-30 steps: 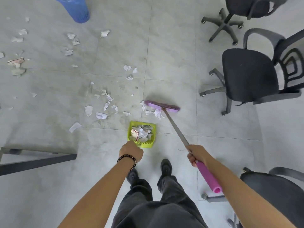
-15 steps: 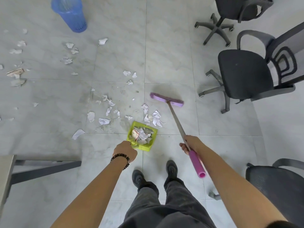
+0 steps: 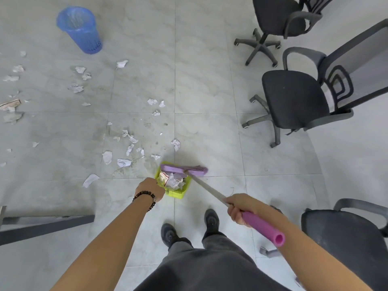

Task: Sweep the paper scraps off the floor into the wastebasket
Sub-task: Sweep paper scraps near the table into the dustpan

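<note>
A lime green dustpan (image 3: 175,193) lies on the grey tile floor just ahead of my feet, holding crumpled paper. My left hand (image 3: 149,189) grips its handle at the near left side. My right hand (image 3: 241,208) grips the broom (image 3: 206,187) where its metal shaft meets the purple grip. The purple broom head (image 3: 184,169) sits at the dustpan's far edge. Several white paper scraps (image 3: 126,152) lie scattered to the left and beyond the pan. A blue mesh wastebasket (image 3: 80,30) stands upright at the far left.
Two black office chairs (image 3: 294,99) stand at the right, one farther back (image 3: 279,15), and a third (image 3: 344,238) sits close by my right arm. A dark table frame (image 3: 42,224) crosses the floor at the left. My shoes (image 3: 189,227) are below the dustpan.
The broom head has swept toward me, from the floor beyond the scraps to the dustpan's mouth, pushing the nearby scraps into the pan. My left hand kept holding the dustpan.
</note>
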Demonstrator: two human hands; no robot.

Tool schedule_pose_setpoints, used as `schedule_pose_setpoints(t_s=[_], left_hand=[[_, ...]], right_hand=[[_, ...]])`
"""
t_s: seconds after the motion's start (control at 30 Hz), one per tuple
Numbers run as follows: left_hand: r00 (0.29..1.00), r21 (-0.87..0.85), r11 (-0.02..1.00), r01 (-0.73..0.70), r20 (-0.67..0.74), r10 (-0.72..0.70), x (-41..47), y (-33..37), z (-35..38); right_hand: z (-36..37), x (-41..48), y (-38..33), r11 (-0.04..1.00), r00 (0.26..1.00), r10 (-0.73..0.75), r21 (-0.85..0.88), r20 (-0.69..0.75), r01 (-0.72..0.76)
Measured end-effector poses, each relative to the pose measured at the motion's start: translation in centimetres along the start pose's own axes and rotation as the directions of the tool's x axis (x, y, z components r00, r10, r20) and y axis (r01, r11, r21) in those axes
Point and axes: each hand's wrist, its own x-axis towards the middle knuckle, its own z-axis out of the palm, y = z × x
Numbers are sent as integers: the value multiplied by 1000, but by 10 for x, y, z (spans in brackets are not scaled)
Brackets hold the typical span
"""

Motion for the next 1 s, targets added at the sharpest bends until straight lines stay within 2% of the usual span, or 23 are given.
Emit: schedule_pose_setpoints(t_s=[0.13,0.27,0.4,0.53,0.6,0.73,0.87,0.93,1.0], left_hand=[[1000,43,999,6,-10,-6,-7,-2,1],[1000,-2,1000,6,-5,-6,-20,-16,6],[999,-122,991,46,-11,-47,-34,-44,17],[994,-214,972,100,-31,-109,-46,-74,29],[988,-258,957,128,-46,-145,-50,-86,36],[983,-253,954,159,-48,-176,-53,-93,46],[982,-236,957,169,-42,-184,-52,-88,43],[981,-214,961,177,-34,-189,-50,-85,38],[981,-207,961,184,-26,-193,-49,-81,34]], right_hand=[[-26,-17,-17,992,994,-31,124,107,18],[-23,-23,-39,988,991,-115,115,73,106],[-2,-4,-75,961,963,-270,-62,-19,268],[29,24,-98,802,876,-482,-411,-17,433],[43,37,-103,755,864,-504,-480,10,446],[60,54,-87,734,900,-436,-578,3,357],[41,40,-61,727,938,-347,-627,18,281],[15,23,-70,835,965,-261,-498,19,236],[-8,2,-81,956,992,-119,-264,41,125]])
